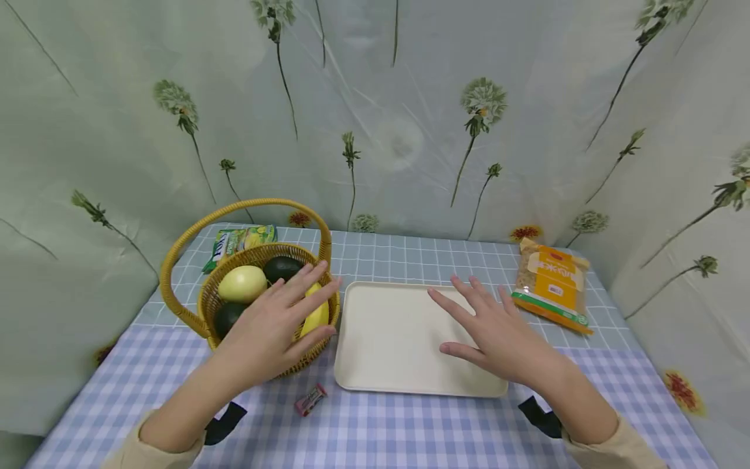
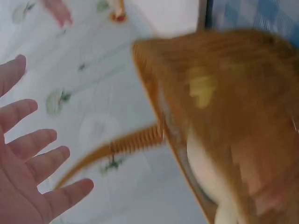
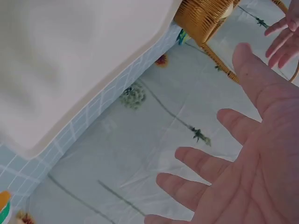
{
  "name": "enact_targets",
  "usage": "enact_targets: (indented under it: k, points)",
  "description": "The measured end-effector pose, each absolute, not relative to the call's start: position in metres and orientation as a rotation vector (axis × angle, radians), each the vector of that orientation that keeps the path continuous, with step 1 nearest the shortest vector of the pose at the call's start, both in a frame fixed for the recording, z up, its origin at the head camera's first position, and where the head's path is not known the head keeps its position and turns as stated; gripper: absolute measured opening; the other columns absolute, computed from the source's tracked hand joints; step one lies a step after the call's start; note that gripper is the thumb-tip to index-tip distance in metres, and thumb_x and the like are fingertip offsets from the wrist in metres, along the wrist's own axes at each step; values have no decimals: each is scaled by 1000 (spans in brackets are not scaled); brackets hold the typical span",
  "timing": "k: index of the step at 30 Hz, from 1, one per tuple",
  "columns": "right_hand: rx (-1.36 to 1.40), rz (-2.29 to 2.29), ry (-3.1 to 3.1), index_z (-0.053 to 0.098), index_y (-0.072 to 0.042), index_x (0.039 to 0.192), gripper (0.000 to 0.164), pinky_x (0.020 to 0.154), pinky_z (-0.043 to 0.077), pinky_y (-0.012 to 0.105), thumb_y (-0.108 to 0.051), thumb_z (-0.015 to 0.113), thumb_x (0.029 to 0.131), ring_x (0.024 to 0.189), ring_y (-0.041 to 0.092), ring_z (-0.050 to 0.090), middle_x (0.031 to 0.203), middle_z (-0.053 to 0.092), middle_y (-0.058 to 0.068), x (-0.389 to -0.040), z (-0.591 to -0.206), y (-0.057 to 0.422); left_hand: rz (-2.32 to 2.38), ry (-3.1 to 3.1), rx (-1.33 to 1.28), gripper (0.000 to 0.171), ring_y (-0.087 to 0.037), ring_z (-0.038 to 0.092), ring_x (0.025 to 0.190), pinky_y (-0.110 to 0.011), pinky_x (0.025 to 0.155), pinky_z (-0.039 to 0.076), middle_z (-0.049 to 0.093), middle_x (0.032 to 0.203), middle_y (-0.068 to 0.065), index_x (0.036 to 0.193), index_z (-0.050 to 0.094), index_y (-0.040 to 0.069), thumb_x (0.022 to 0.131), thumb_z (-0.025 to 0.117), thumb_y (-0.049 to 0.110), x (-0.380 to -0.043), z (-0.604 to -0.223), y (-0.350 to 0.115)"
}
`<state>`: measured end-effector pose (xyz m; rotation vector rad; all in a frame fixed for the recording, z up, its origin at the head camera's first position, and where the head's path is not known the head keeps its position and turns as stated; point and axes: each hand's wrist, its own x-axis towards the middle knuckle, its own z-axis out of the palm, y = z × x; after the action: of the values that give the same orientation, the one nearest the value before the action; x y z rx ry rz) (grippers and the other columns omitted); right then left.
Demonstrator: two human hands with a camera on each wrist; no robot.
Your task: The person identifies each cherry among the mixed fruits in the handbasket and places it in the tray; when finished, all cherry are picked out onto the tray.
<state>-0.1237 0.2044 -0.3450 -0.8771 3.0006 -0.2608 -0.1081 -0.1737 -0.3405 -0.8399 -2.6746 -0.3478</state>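
Fingers spread and holding nothing, my left hand [image 1: 263, 329] hovers in front of a yellow wicker basket [image 1: 205, 329] in the head view. Inside the basket show a pale yellow-green round fruit [image 1: 242, 284], a dark avocado-like fruit [image 1: 282, 268], another dark one [image 1: 227, 318] and a yellow banana-like piece [image 1: 317, 311], partly hidden by the hand. My right hand [image 1: 498, 332], also empty with fingers apart, is over the right side of a cream tray [image 1: 387, 339]. In the left wrist view the basket [image 2: 224, 60] lies beside the open palm, blurred.
A small pink wrapped packet [image 1: 310, 399] lies in front of the tray. At the back left, a green snack bag [image 1: 240, 242] stands behind the basket. An orange and clear bag of grains [image 1: 552, 283] is at the right. A checked cloth [image 1: 375, 426] covers the table.
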Motion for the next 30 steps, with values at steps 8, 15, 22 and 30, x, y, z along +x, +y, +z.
enact_targets:
  k: [8,15,22,30]
  points:
    - [-1036,-325,2912,34,-31,169,79,121,33,78,-50,71,102,152,45,47,168,43,20,-140,-343,187,-618,-2498,-485,61,-17,71,108,-33,76,65,70,138,-8,146,66,19,90,87,11,-89,-331,-238]
    - [-1076,-394,2795,39,-29,167,73,122,38,71,-50,69,104,151,42,48,167,46,18,-151,-340,161,-859,-2300,-217,40,19,58,93,3,78,49,71,102,0,117,77,4,81,86,-9,-75,-352,-274]
    - [-1174,-432,2703,42,-26,166,69,122,42,66,-46,69,105,150,38,51,162,53,15,-160,-339,136,-1000,-2392,130,46,19,58,94,0,71,51,67,107,4,122,59,1,86,88,2,-70,-382,-290]
    - [-1186,-464,2635,40,-29,166,71,124,41,64,-46,70,104,150,34,51,162,53,11,-165,-343,118,-1184,-2657,134,68,-59,64,126,1,74,49,52,153,-38,162,40,1,106,71,24,-79,-407,-305]
